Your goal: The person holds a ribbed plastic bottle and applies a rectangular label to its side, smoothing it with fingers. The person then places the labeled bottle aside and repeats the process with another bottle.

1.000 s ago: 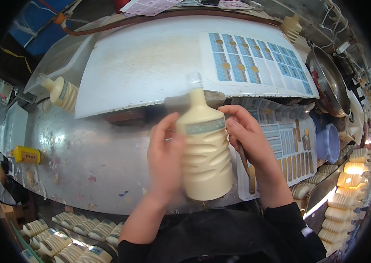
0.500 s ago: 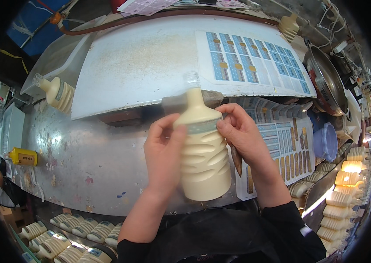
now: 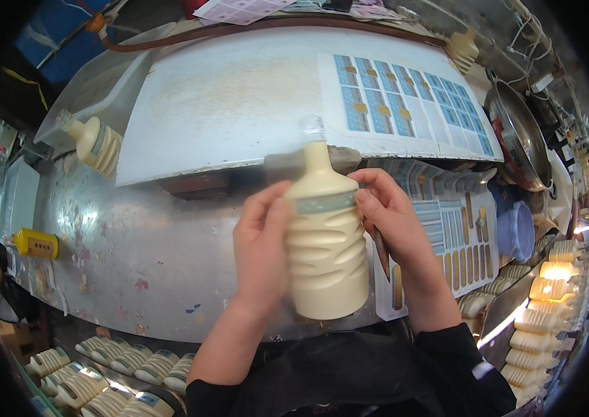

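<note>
A cream-coloured ribbed bottle point(image 3: 328, 267) with a clear glass neck is between my hands, its neck pointing away from me. Around its shoulder runs a blue-grey label band point(image 3: 326, 202). My left hand point(image 3: 260, 240) is closed at the bottle's left side, thumb and fingers by the band's left end. At the right end of the band, my right hand point(image 3: 390, 214) pinches with thumb and forefinger. A thin, pointed brown tool point(image 3: 382, 254) sticks out from under the right hand; its upper end is hidden.
A white board point(image 3: 225, 90) with blue label sheets point(image 3: 378, 104) lies ahead. Another label sheet point(image 3: 458, 236) is beside my right forearm. A cream bottle point(image 3: 98, 144) and a yellow bottle point(image 3: 36, 244) stand left. Several bottles point(image 3: 134, 361) fill the lower left; more line the right, near a purple bucket point(image 3: 515, 229).
The view has shifted slightly. Both hands stay at the bottle's shoulder, with the bottle and band in nearly the same pose.
</note>
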Tool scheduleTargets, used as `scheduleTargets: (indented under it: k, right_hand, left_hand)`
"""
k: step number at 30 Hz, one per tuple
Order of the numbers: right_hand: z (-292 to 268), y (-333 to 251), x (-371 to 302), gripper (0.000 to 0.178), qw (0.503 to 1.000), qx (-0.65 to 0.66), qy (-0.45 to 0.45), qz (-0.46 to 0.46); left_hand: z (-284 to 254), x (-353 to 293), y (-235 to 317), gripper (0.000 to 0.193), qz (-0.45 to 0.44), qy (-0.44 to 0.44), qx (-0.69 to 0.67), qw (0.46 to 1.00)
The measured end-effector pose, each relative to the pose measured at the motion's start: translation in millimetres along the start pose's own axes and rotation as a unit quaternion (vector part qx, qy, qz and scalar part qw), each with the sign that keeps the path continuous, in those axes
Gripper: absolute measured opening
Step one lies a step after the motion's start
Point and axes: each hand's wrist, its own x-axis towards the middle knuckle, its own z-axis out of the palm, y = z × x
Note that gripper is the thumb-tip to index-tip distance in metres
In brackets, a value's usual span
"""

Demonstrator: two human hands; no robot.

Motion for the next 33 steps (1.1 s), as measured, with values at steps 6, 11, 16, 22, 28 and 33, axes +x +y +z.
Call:
scheduleTargets:
  k: [6, 11, 16, 22, 28, 33]
  right_hand:
    - [-4, 2, -1, 0.037, 0.998, -0.055, -0.014, -0.006]
    - [-2, 4, 1, 0.037, 0.998, -0.061, -0.005, -0.023]
    - [-2, 3, 1, 0.033, 0.998, -0.060, -0.001, -0.007]
    - [-4, -2, -3, 0.031, 0.999, -0.042, -0.016, -0.006]
    - [-10, -2, -1, 0.033, 0.999, -0.047, -0.010, 0.014]
    - [-5, -10, -2, 0.036, 0.998, -0.038, -0.006, 0.039]
  left_hand:
    - [-2, 1, -8, 0.028, 0.029, -0.005, 0.045, 0.999]
    - [-3, 1, -8, 0.030, 0.011, -0.016, 0.042, 0.999]
    - [-3, -1, -5, 0.031, -0.001, -0.007, -0.012, 1.000]
    - [-10, -2, -5, 0.036, -0.020, -0.015, -0.067, 0.997]
    - [-3, -7, 4, 0.036, -0.029, -0.019, -0.047, 0.998]
    - [5, -5, 1, 0.031, -0.017, -0.014, -0.023, 0.999]
